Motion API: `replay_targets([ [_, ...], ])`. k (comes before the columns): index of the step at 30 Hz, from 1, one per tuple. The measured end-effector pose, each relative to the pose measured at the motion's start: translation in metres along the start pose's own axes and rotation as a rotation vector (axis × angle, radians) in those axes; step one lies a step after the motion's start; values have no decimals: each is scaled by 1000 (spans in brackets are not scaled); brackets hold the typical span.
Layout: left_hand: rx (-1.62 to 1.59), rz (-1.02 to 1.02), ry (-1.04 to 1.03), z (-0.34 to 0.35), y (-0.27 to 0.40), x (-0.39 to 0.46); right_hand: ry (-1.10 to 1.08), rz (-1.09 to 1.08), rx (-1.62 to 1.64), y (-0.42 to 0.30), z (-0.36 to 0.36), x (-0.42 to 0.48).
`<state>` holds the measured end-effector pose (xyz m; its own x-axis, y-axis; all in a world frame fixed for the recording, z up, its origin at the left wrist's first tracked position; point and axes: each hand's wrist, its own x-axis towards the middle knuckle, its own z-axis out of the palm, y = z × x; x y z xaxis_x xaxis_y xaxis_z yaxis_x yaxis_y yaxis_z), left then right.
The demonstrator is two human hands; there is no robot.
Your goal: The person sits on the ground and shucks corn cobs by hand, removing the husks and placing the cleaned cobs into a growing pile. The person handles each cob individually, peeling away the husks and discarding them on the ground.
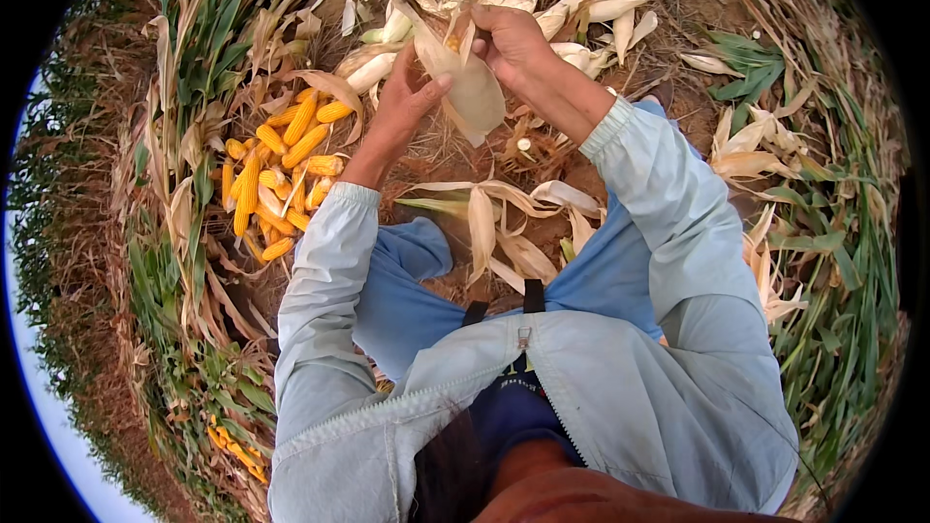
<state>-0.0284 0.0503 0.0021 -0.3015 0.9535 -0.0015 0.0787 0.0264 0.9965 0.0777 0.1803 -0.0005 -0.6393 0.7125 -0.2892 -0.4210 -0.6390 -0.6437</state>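
Observation:
Between my two hands is an ear of corn in its pale, dry husk. A bit of yellow kernels shows through a gap near its upper end; the rest of the ear is covered. My left hand grips the husk from the left, thumb laid across its front. At the upper right, my right hand pinches a strip of husk by the gap. Husked yellow corn ears lie in a pile to the left of my left forearm.
Beyond my hands lie several ears in pale husks. Loose dry husks litter the soil between my legs. Cut corn stalks line the left side, and green leaves the right. More yellow ears lie at lower left.

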Motion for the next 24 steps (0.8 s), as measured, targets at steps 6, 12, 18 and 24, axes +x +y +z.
replay_targets([
  [6,-206,208,284,-5,-20,30,-14,-2,43,25,4,1],
  [12,-899,23,752,-84,-24,57,-881,185,-264,7,12,-36],
  [18,-748,224,674,-113,5,42,-948,261,-1168,-6,-8,-39],
  [24,-705,190,409,-55,4,22,-399,834,-170,23,-2,-36],
])
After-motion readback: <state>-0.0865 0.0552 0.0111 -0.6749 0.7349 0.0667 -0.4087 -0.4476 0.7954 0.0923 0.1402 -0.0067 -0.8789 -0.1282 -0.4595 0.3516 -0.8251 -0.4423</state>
